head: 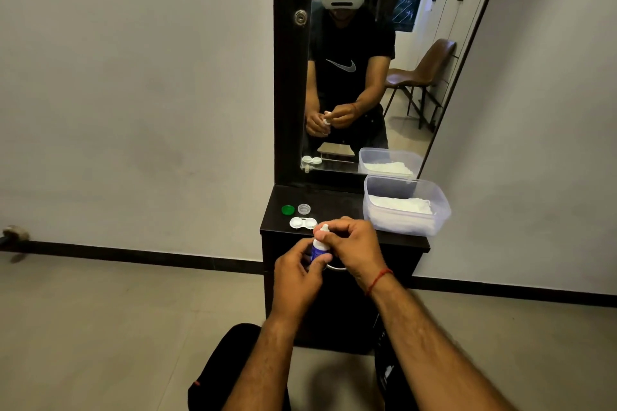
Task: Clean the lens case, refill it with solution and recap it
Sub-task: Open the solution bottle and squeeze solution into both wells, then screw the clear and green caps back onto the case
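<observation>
Lying uncapped on the counter (334,207), near its front left: lens case (303,223), both wells open, contents not discernible. Just behind, apart: green cap (287,209), clear cap (304,208). In front, held above counter edge: solution bottle (317,248), body grasped by left grip (297,269), white tip pinched by right grip (354,243). Far right: plastic tub (442,205) of white tissues (400,203). Status, judged: caps off; cleaning unverifiable; refill imminent; recapping outstanding.

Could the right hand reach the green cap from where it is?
Probably yes: the green cap lies bare on the dresser top, beyond the open lens case, with nothing over it. But the right hand is busy at the bottle tip.
</observation>
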